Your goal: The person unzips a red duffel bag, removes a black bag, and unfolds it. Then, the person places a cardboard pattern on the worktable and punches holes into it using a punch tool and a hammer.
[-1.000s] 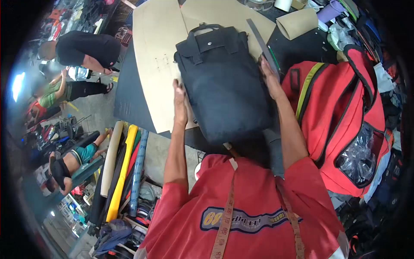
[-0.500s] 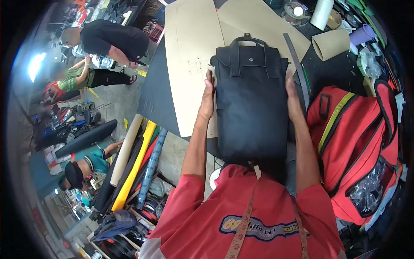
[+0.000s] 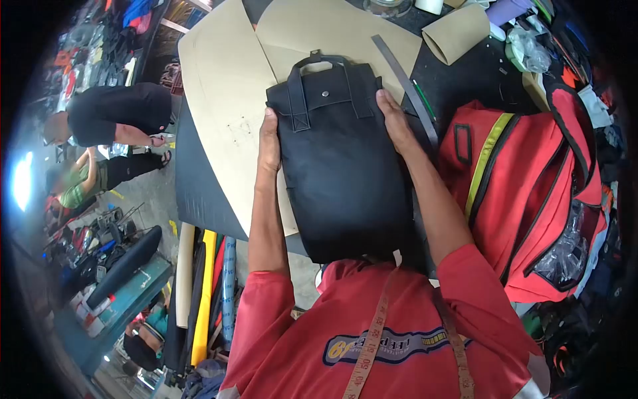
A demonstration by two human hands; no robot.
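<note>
A black backpack (image 3: 345, 179) with a top carry handle (image 3: 319, 61) and a flap with a metal snap lies in front of my body, its top pointing away from me and slightly left. My left hand (image 3: 269, 143) grips its left side near the flap, thumb along the edge. On the opposite side my right hand (image 3: 397, 124) holds the upper right edge, thumb on the front. The other fingers of both hands are mostly hidden behind the bag. A tape measure (image 3: 372, 326) hangs over my red shirt.
Brown pattern sheets (image 3: 219, 86) cover part of the dark table, with a metal ruler (image 3: 405, 90) and a green pencil (image 3: 423, 100) to the right. A red bag (image 3: 525, 179) sits at right. Material rolls (image 3: 206, 292) stand at lower left. Several people are at left.
The bag now leans, its top shifted left, and my hands have closed in on its sides from lying flat alongside. The whole view has turned, moving the surroundings left and up.
</note>
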